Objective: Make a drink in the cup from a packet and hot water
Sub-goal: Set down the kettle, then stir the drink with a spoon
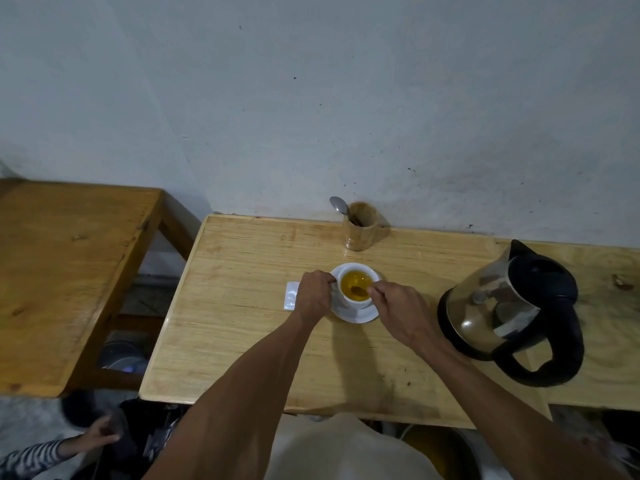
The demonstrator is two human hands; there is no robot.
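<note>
A pale, scuffed wall (311, 98) backs a light wooden desk (242, 341); a second, darker wooden table (62, 271) stands to its left, apart from it. A white cup (356, 289) sits on a white saucer (356, 315) near the middle of the desk and holds a yellow-amber liquid. The left hand (313, 294) is at the cup's left side, fingers closed at the rim or handle; the exact contact point is hidden by the hand. The right hand (398, 310) is just right of the cup, fingers pinched on the handle of a spoon (360, 291) whose bowl lies in the liquid. A white packet (291, 296) lies flat on the desk just left of the saucer, partly covered by the left hand. A steel kettle (512, 313) with a black lid and handle stands well to the right. A wooden holder (360, 232) by the wall contains a second spoon (338, 205).
</note>
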